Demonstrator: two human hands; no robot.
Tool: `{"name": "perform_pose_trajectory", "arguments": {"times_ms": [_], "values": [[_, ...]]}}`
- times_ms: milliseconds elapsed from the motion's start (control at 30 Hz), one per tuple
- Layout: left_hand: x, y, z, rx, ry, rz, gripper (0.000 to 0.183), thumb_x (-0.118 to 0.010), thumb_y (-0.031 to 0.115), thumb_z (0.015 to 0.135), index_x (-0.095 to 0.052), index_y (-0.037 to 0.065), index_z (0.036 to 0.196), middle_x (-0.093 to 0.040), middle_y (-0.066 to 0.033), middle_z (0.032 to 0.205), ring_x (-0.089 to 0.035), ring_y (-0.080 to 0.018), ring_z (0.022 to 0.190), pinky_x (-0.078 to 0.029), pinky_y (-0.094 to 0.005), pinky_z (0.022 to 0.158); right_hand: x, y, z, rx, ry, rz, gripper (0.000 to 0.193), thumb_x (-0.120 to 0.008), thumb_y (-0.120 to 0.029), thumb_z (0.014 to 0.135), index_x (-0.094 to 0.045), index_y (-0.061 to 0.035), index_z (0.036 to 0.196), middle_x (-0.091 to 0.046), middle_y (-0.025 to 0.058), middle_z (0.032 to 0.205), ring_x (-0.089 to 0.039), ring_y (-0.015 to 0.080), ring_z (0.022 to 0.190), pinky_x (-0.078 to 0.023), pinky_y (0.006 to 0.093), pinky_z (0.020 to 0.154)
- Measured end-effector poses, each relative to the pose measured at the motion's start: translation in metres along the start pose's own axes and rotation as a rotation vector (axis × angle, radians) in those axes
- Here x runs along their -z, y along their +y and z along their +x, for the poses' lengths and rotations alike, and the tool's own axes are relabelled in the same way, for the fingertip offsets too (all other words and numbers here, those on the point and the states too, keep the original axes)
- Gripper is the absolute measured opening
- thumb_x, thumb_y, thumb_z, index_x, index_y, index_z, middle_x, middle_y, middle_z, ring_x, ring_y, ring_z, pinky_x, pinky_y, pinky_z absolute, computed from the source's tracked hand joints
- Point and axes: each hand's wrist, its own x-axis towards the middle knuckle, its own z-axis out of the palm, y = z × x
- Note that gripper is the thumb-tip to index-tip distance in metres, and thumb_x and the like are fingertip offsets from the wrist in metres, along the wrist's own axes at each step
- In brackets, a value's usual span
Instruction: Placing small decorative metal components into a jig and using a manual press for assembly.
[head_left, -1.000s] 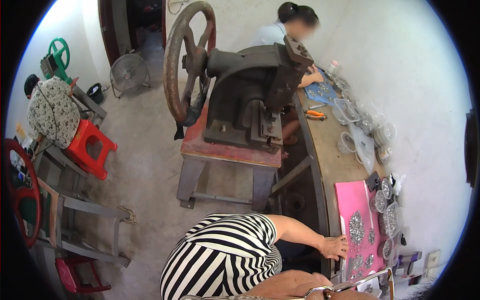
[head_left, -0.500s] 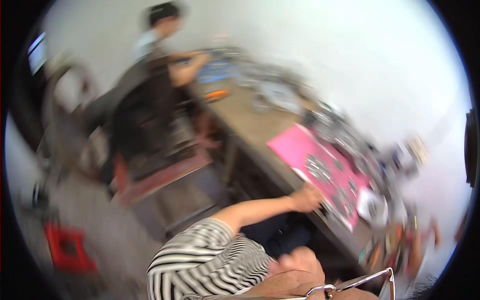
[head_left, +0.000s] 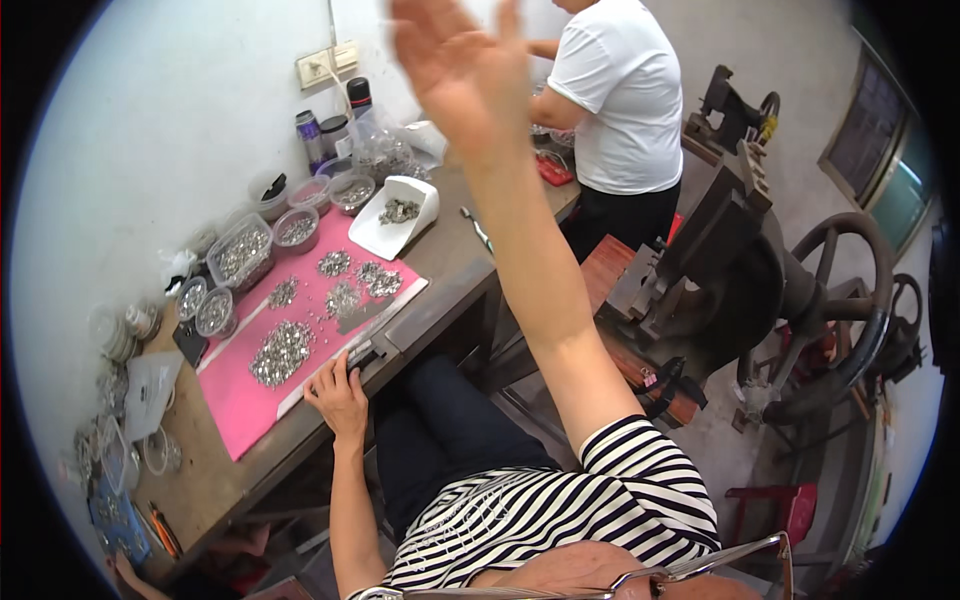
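Observation:
My left hand [head_left: 338, 396] lies at the front edge of the table, its fingers stretched over the white border of a pink sheet [head_left: 240, 400]. A small black object [head_left: 366, 357] is by its thumb and index finger; its kind is unclear. My right hand [head_left: 462, 78] is raised high at the upper middle, blurred, palm showing and fingers apart with nothing in them. Heaps of small shiny metal pieces [head_left: 281, 353] lie on the sheet. Beyond them stands a white scoop-shaped tray [head_left: 415, 228] with more pieces in it.
Clear plastic tubs [head_left: 241, 250] of metal pieces line the wall side, near a purple bottle [head_left: 309, 139]. A person in a white shirt [head_left: 622, 95] stands at the far end. On the right is a heavy machine with a large handwheel [head_left: 838, 330]; a red stool [head_left: 790, 512] stands below.
The view has swung to the right, bringing in the handwheel machine and the person in white. My right hand now shows raised. My left hand stays at the table edge.

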Motion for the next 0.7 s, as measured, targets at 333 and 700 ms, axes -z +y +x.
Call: {"name": "perform_pose_trajectory", "arguments": {"times_ms": [333,700], "values": [[0.013,-0.004,-0.004,0.046,-0.036,-0.005,0.039,-0.067,0.020,0.094,-0.063,0.015,0.132,-0.061,-0.0042,0.119,-0.056,-0.0245,0.115,-0.029,-0.0490,0.108,0.088,-0.028,0.007,0.075,0.242,-0.384,0.090,-0.031,-0.072,0.100,-0.040,0.0025,0.149,-0.047,0.0283,0.147,-0.049,0.0457,0.134,-0.047,0.0573,0.105],[0.015,0.002,-0.001,0.092,-0.053,-0.016,0.038,-0.068,0.021,0.092,-0.066,0.015,0.129,-0.064,-0.0032,0.116,-0.057,-0.0236,0.113,-0.028,-0.0488,0.109,0.105,-0.031,0.018,-0.020,0.264,-0.149,0.091,-0.030,-0.069,0.102,-0.027,0.0066,0.153,-0.044,0.0304,0.149,-0.051,0.0462,0.131,-0.044,0.0566,0.111]]}}
